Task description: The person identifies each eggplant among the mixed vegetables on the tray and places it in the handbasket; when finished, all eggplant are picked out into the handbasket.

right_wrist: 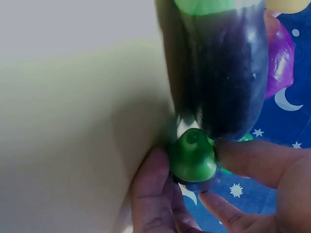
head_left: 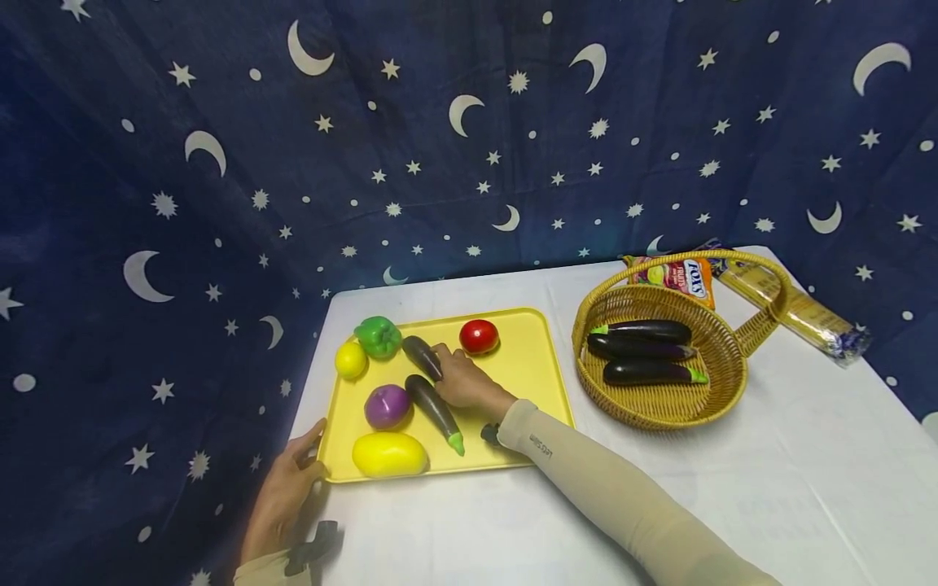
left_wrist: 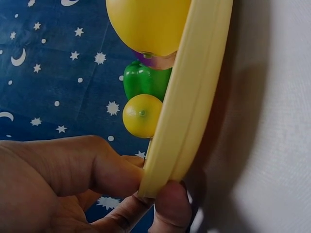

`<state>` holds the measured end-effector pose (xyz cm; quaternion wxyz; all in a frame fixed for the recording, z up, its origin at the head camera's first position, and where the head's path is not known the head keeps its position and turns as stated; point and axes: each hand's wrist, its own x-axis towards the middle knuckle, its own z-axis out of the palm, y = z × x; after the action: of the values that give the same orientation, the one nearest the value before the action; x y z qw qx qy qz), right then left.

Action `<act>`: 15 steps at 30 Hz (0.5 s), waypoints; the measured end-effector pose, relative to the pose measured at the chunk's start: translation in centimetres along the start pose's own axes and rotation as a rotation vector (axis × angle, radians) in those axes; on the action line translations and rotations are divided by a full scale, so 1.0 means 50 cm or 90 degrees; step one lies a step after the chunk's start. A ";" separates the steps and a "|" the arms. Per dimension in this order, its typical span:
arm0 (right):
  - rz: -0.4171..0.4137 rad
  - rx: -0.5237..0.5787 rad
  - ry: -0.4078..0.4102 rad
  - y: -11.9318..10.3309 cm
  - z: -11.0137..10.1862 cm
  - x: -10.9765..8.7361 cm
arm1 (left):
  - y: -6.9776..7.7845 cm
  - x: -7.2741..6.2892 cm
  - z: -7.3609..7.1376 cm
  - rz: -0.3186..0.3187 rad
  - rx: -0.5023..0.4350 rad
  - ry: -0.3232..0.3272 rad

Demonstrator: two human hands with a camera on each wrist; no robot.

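Note:
My right hand (head_left: 469,381) grips a toy eggplant (head_left: 421,356) on the yellow tray (head_left: 523,366). In the right wrist view, the thumb and fingers are around its green stem end (right_wrist: 193,162). A second eggplant (head_left: 432,405) lies on the tray just in front of that hand. At the tray's near left corner, my left hand (head_left: 282,488) pinches the rim, as the left wrist view also shows. Also on the tray are a purple round vegetable (head_left: 387,407), a yellow oblong fruit (head_left: 389,455), a lemon (head_left: 351,360), a green bell pepper (head_left: 379,337) and a tomato (head_left: 479,336).
To the right of the tray stands a wicker basket (head_left: 663,417) with a tall handle, holding three eggplants (head_left: 645,347). Behind it lie a Fox's candy bag (head_left: 681,277) and a pasta packet (head_left: 791,305). A dark star-patterned cloth (head_left: 440,146) hangs behind the white table (head_left: 791,456).

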<state>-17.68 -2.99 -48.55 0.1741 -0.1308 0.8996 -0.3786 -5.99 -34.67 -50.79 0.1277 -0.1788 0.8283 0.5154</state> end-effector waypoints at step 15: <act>-0.017 0.003 0.012 0.015 -0.035 -0.026 | 0.001 0.001 -0.003 -0.007 0.003 -0.014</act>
<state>-17.29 -0.89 -47.70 0.1610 -0.1386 0.8984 -0.3843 -6.03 -34.79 -50.72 0.1399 -0.1770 0.8272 0.5147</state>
